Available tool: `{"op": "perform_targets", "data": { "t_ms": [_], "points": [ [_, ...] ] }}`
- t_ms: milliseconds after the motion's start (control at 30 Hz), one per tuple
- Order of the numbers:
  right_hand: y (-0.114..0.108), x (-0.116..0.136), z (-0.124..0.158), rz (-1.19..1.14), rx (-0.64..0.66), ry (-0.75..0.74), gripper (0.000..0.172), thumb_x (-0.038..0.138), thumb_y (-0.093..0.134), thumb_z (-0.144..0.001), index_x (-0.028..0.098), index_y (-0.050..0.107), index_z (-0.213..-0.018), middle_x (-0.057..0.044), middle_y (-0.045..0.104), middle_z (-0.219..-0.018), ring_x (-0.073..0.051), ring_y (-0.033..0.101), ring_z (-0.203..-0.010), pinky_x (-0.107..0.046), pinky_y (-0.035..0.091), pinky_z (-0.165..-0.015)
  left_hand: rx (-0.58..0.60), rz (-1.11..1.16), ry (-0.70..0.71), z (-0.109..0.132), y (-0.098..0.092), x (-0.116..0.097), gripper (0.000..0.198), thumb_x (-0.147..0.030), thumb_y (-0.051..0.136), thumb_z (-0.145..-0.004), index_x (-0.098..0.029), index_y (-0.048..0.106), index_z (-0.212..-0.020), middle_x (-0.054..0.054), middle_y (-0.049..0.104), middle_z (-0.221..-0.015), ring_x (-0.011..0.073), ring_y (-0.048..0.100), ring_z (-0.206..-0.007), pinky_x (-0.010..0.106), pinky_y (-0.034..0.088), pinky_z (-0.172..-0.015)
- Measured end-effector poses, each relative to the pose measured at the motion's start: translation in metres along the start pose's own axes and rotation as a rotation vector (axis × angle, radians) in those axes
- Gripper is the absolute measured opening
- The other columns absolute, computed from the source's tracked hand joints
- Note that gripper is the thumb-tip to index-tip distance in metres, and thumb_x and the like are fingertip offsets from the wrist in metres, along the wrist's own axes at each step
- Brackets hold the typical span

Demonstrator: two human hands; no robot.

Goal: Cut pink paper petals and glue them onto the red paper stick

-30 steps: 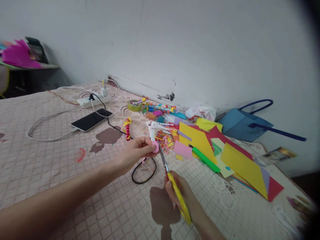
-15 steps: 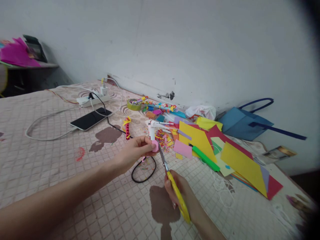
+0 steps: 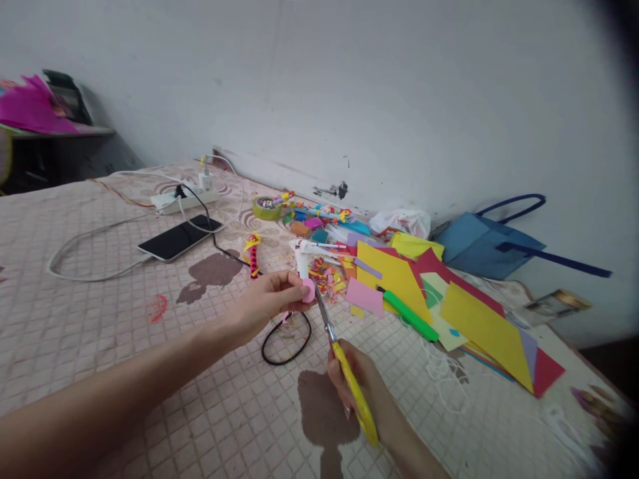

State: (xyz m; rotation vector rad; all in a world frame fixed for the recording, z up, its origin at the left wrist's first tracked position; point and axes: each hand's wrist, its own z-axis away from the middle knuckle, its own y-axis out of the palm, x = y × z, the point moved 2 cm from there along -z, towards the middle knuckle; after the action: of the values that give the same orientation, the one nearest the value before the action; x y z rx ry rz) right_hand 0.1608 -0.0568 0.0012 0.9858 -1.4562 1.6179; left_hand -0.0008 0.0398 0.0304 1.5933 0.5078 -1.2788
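Pinched between the thumb and fingers of my left hand (image 3: 272, 299) is a small rounded piece of pink paper (image 3: 309, 291). My right hand (image 3: 362, 386) grips scissors (image 3: 355, 392) with yellow handles, their metal blades pointing up and away to the paper's right edge. Whether the blades touch the paper I cannot tell. Just behind the paper stands a white glue gun (image 3: 303, 256). Colourful paper scraps (image 3: 327, 279) lie scattered beside it. A loop of black cord (image 3: 264, 356) is on the cloth below my left hand.
To the right lie yellow paper sheets (image 3: 482, 332), a pink paper rectangle (image 3: 364, 296), a green cutter (image 3: 412, 316) and white string (image 3: 444, 372). A blue bag (image 3: 486, 246) leans by the wall. On the left are a phone (image 3: 180, 238) and a power strip (image 3: 184, 199) with cables.
The view has shifted very slightly. Both hands, the pink paper and the scissors keep almost the same positions.
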Motion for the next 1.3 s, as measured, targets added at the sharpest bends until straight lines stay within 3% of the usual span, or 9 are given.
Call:
{"op": "perform_targets", "data": {
  "t_ms": [167,467,700,933,1167,1300],
  "points": [
    [0.001,-0.002,0.001,0.002,-0.012,0.029,0.038,0.053,0.052,-0.076,0.021,0.037,-0.062,0.008,0.033,-0.043,-0.006,0.030,-0.036,-0.019,0.021,-0.034,0.010,0.007,0.005,-0.001,-0.001,0.001,0.020,-0.027,0.069,-0.073,-0.012,0.057,-0.070,0.002,0.062,-0.077,0.0111,0.061,-0.075,0.024,0.049,-0.074],
    [-0.001,-0.008,0.000,-0.097,0.040,0.087,0.051,0.072,0.041,-0.073,0.022,0.037,-0.066,0.010,0.033,-0.042,-0.005,0.031,-0.028,-0.018,0.026,-0.029,0.024,-0.033,-0.003,-0.001,-0.001,0.000,0.019,-0.027,0.069,-0.072,-0.012,0.056,-0.072,0.003,0.063,-0.077,0.0090,0.059,-0.069,0.022,0.047,-0.069],
    [-0.002,-0.015,-0.001,-0.273,0.050,0.039,0.049,0.068,0.038,-0.079,0.020,0.042,-0.079,0.009,0.035,-0.048,-0.005,0.032,-0.032,-0.017,0.032,-0.032,0.116,-0.169,-0.044,0.003,0.003,0.003,0.020,-0.030,0.067,-0.072,-0.013,0.056,-0.072,0.000,0.059,-0.069,0.0079,0.054,-0.061,0.021,0.042,-0.059],
    [-0.003,-0.008,-0.005,-0.421,0.046,0.074,0.054,0.073,0.041,-0.073,0.019,0.042,-0.076,0.010,0.035,-0.047,-0.004,0.030,-0.032,-0.017,0.033,-0.031,0.152,-0.286,-0.042,0.004,0.007,0.004,0.020,-0.032,0.066,-0.071,-0.014,0.058,-0.072,-0.002,0.054,-0.066,0.0088,0.050,-0.058,0.023,0.041,-0.058],
    [-0.010,-0.008,-0.007,-0.463,-0.036,0.035,0.034,0.050,0.054,-0.080,0.019,0.045,-0.070,0.010,0.037,-0.044,-0.005,0.033,-0.035,-0.017,0.034,-0.035,0.286,-0.482,-0.007,0.010,0.013,0.010,0.021,-0.033,0.059,-0.077,-0.015,0.058,-0.088,0.000,0.057,-0.067,0.0105,0.051,-0.060,0.023,0.041,-0.058],
    [-0.012,-0.008,-0.008,-0.465,-0.092,0.047,0.027,0.039,0.064,-0.074,0.019,0.047,-0.079,0.009,0.045,-0.054,-0.005,0.037,-0.037,-0.017,0.036,-0.036,0.345,-0.676,0.051,0.018,0.019,0.016,0.021,-0.030,0.057,-0.078,-0.017,0.053,-0.095,-0.003,0.055,-0.064,0.0091,0.046,-0.055,0.020,0.034,-0.050]
  ]
}}
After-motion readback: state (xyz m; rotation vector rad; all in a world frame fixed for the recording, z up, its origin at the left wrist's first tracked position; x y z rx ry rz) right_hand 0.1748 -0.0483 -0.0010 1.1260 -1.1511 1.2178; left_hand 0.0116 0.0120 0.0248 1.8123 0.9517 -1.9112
